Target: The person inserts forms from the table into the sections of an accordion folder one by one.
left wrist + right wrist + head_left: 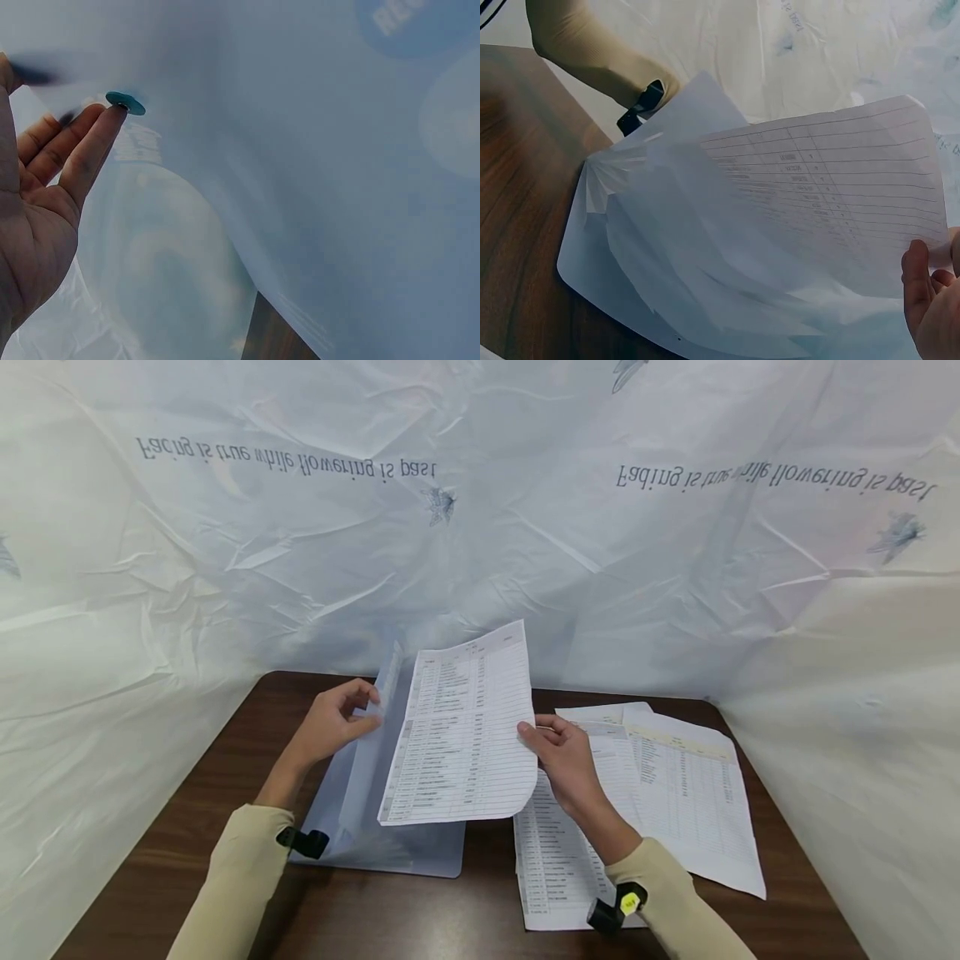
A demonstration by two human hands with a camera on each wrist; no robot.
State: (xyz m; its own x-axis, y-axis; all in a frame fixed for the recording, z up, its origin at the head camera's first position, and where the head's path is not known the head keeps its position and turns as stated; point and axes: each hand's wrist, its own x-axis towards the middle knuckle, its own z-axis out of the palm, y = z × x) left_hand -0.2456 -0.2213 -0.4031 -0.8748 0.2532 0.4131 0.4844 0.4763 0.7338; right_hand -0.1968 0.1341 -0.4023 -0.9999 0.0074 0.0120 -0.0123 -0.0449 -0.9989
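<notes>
A translucent blue plastic document folder (442, 852) lies at the left of the table with its upper sheet lifted. My left hand (341, 718) holds that raised sheet near its edge. In the left wrist view, fingertips of the left hand (56, 180) are right at a teal snap button (126, 103). Between thumb and fingers, my right hand (566, 760) pinches the right edge of a printed paper sheet (465, 735). This sheet is tilted up over the folder, its lower right corner bending. Through the right wrist view, the paper (840, 172) partly passes behind the folder's clear plastic (697, 247).
More printed papers (690, 802) lie overlapping at the right of the dark wooden table (360, 918). A pale plastic sheet (487, 552) with printed lettering hangs behind and around the table. Each sleeved wrist wears a small black camera (303, 841).
</notes>
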